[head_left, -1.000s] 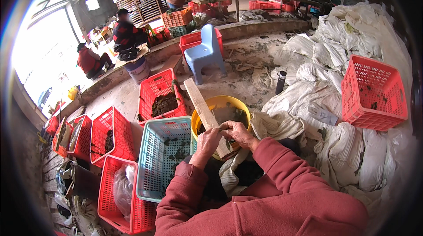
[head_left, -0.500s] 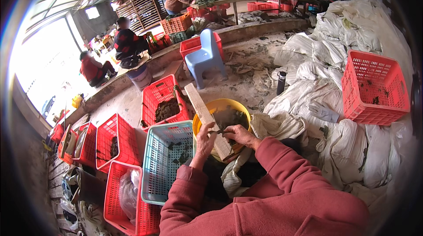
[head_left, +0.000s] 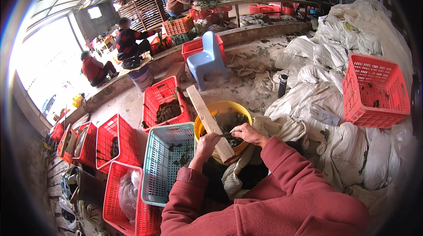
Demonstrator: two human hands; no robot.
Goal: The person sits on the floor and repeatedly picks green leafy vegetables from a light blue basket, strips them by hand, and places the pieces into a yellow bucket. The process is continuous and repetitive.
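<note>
Two-handed, pinches dark strip point(head_left: 225, 135) between left hand point(head_left: 206, 145) and right hand point(head_left: 249, 133) over wooden plank point(head_left: 210, 122), apparently mid-stretch, next needing steady tension.

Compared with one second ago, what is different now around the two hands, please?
The right hand moved rightward, away from the left hand, and a thin dark piece now shows between them. The plank, yellow bucket and blue chair stayed in place.

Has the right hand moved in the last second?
Yes, to the right, judged against the wooden plank: the right hand had its fingertips close by the plank's right edge; now a clear gap shows between them.
</note>
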